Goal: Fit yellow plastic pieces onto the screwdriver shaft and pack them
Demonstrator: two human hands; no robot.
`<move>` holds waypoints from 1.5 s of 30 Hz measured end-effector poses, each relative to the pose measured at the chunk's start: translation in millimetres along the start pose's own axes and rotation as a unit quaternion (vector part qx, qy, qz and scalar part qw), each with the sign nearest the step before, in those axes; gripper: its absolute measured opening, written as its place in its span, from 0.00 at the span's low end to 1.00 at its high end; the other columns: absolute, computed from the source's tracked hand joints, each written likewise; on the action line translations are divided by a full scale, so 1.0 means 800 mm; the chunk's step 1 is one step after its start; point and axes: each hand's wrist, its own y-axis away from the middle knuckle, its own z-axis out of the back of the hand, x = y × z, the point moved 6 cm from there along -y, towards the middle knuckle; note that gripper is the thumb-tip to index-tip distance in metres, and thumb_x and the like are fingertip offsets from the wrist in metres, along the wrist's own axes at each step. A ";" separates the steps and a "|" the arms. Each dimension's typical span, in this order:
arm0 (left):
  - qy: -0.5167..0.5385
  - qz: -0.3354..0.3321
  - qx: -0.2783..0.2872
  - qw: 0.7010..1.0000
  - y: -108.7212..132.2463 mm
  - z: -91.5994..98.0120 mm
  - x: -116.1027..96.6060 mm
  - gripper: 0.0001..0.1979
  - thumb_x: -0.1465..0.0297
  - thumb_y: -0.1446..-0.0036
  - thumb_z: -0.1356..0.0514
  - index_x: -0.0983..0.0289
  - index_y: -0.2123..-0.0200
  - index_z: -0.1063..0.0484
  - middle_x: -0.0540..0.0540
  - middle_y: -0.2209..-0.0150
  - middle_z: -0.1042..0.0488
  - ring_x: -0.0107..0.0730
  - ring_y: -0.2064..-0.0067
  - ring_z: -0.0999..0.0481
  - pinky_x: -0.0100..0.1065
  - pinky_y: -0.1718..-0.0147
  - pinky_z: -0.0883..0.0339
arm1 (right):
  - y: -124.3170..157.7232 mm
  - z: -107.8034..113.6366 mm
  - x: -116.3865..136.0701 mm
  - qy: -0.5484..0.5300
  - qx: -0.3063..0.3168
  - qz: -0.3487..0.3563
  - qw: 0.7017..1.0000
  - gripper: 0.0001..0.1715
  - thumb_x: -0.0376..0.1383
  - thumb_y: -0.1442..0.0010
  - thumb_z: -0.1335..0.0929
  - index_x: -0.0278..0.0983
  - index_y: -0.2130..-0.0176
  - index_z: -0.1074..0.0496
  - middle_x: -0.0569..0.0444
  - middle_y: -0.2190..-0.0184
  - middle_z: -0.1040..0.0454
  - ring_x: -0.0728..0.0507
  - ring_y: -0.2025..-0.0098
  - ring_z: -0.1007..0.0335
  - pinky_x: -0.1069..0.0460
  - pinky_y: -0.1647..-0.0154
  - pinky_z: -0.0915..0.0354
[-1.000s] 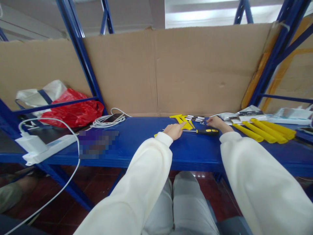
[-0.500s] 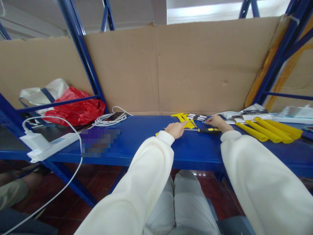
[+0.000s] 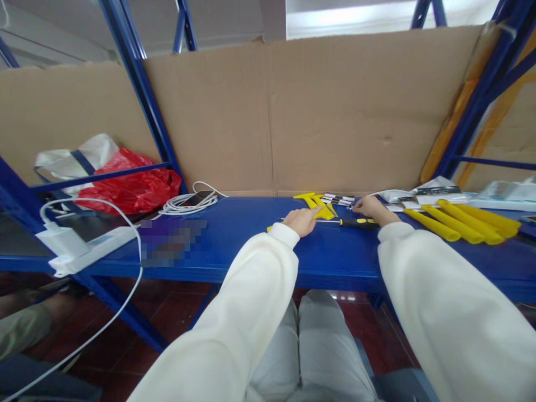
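Note:
My left hand (image 3: 300, 221) is closed over the bench, its index finger stretched along a yellow plastic piece (image 3: 325, 213). A small yellow end (image 3: 269, 229) shows on the other side of that hand, beside the wrist. Under the hand runs the shaft of a screwdriver whose black-and-yellow handle (image 3: 359, 223) lies toward my right wrist. My right hand (image 3: 370, 207) has its fingertips pinched together beside some small shiny metal bits (image 3: 349, 207); what they hold is too small to make out. Behind the left hand lie another yellow piece (image 3: 304, 196) and black-and-white sticks (image 3: 338, 199).
Several yellow tubes (image 3: 469, 220) lie on the blue bench (image 3: 247, 245) at right, before white packets (image 3: 439, 192). At left are a coiled white cable (image 3: 184, 206), red plastic bag (image 3: 140, 181) and power strip (image 3: 104, 245). Cardboard (image 3: 326, 111) stands behind. Another person's leg shows lower left.
The view has shifted very slightly. Both hands and the things around them look the same as before.

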 end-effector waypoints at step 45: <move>0.526 0.164 -0.352 0.757 0.010 0.044 0.067 0.05 0.75 0.37 0.40 0.63 0.59 0.25 0.50 0.71 0.23 0.29 0.68 0.23 0.24 0.70 0.32 | 0.026 0.023 0.022 0.033 -0.023 0.035 0.999 0.14 0.23 0.46 0.31 0.36 0.65 0.17 0.44 0.69 0.17 0.38 0.62 0.19 0.53 0.59 0.30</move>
